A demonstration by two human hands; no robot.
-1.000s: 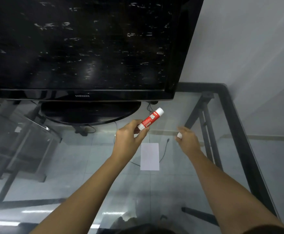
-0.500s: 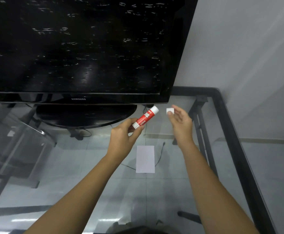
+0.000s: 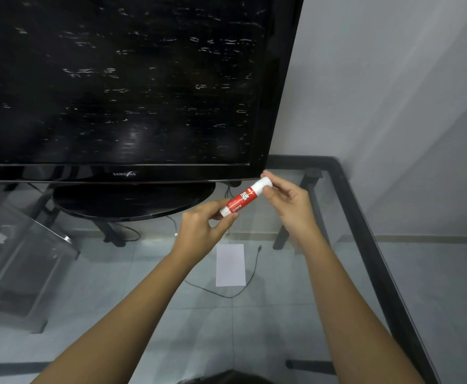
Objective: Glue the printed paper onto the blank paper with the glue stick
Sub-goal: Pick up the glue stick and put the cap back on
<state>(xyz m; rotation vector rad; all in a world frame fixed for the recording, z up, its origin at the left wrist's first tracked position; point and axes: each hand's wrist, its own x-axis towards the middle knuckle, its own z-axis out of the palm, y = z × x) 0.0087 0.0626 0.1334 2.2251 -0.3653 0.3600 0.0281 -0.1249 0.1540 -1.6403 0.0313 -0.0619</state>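
While a black television (image 3: 121,87) fills the glass table (image 3: 371,245), a white paper (image 3: 230,265) lies flat. The left hand (image 3: 202,231) pinches the glue stick (image 3: 245,196); the right hand (image 3: 290,200) grips its cap.

Pretty dim room overall, cool bluish-grey cast on everything. The TV screen (image 3: 121,79) is the darkest thing here, and it throws back scattered little white glints plus a soft hazy patch low near its middle. Below the TV, the glass tabletop (image 3: 346,195) picks up faint streaky reflections, strongest toward the bottom left corner. Wide-angle lens bends the TV's right edge into a slant. Hands (image 3: 290,206) look a bit soft, not crisp.
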